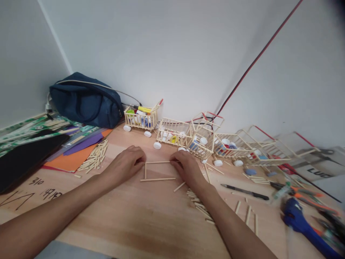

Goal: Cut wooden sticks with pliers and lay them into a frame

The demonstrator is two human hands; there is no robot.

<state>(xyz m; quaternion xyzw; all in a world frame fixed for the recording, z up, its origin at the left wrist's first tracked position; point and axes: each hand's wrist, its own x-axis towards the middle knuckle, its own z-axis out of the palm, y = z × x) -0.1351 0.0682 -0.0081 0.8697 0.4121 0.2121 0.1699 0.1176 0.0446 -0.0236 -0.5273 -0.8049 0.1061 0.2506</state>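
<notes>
Thin wooden sticks form a three-sided stick frame [157, 179] flat on the wooden table, with two long sticks and a short one joining them at the left. My left hand [131, 160] is closed at the far left corner, its fingertips on the end of the far stick. At that stick's other end, my right hand [186, 166] has its fingers pinched together on it. The hands hide both tips of this stick. A loose stick [179, 186] lies beside the frame's right side, and more short sticks [198, 205] are partly covered by my right forearm.
Several small stick carts [175, 130] with white wheels line the wall. A pile of sticks [95, 157], coloured paper [77, 160], a dark flat slab [29, 158] and a blue bag [86, 100] are left. A pen [244, 191] and blue glue gun [295, 216] lie right.
</notes>
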